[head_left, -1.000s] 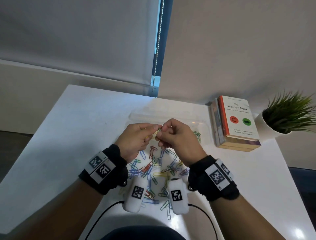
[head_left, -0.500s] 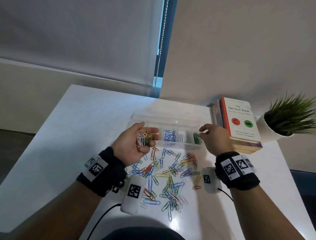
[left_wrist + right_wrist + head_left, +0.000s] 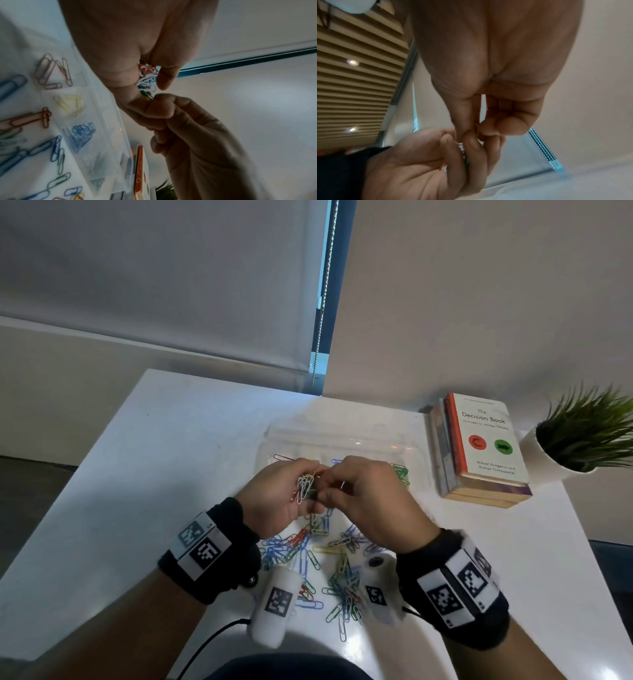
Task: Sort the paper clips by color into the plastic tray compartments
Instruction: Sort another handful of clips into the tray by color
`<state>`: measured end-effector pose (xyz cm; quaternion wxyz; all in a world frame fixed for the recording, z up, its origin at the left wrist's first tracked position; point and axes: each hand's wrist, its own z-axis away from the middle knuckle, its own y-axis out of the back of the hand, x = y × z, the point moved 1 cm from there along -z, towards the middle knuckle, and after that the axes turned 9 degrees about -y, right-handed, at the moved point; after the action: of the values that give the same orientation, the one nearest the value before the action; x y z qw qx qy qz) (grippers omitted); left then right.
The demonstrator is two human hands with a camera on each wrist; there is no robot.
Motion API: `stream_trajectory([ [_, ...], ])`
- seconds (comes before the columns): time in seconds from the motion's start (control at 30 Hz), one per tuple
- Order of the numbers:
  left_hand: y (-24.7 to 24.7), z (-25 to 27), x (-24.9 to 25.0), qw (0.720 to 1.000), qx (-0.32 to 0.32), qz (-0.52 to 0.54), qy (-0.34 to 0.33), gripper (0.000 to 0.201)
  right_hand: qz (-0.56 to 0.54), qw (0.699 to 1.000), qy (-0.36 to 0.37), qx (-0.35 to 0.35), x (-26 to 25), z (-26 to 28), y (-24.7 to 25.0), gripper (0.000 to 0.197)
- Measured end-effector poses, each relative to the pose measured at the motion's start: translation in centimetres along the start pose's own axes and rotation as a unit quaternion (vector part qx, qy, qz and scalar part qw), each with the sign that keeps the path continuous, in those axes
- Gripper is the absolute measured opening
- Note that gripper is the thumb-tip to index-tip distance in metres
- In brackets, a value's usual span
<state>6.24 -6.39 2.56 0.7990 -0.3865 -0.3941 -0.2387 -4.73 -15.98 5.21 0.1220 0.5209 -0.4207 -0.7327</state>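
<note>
My left hand (image 3: 277,501) is cupped around a bunch of paper clips (image 3: 304,486), white, orange and green ones, seen as paper clips (image 3: 147,79) in the left wrist view. My right hand (image 3: 356,494) meets it over the table and pinches one yellowish clip (image 3: 476,129) from the bunch between thumb and forefinger. Behind the hands lies the clear plastic tray (image 3: 346,440), with green clips (image 3: 400,472) in its right compartment and blue clips (image 3: 80,134) and yellow clips (image 3: 70,102) in others. A loose pile of mixed clips (image 3: 325,563) lies on the table under my wrists.
A stack of books (image 3: 479,446) sits right of the tray, and a potted plant (image 3: 579,440) stands beyond it at the table's right edge. Cables (image 3: 205,645) run from the wrist cameras toward me. The white table (image 3: 154,474) stretches to the left.
My right hand has come back from the tray's green compartment at the right to the bunch in my left hand. The left hand still holds the bunch.
</note>
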Motion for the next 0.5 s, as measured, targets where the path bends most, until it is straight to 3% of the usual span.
stream_trajectory([
  [0.2, 0.5, 0.4, -0.1, 1.000, -0.014, 0.013, 0.016, 0.022, -0.140, 0.986, -0.082, 0.047, 1.9, 0.3, 0.0, 0.022],
  [0.33, 1.6, 0.5, 0.0, 0.999, -0.001, 0.033, 0.002, 0.017, -0.212, 0.969, -0.110, 0.059, 2.3, -0.2, 0.7, 0.017],
  [0.5, 2.7, 0.5, 0.6, 0.996, 0.053, 0.068, -0.020, 0.018, -0.148, 0.974, -0.142, 0.094, 3.4, -3.5, -0.3, 0.017],
])
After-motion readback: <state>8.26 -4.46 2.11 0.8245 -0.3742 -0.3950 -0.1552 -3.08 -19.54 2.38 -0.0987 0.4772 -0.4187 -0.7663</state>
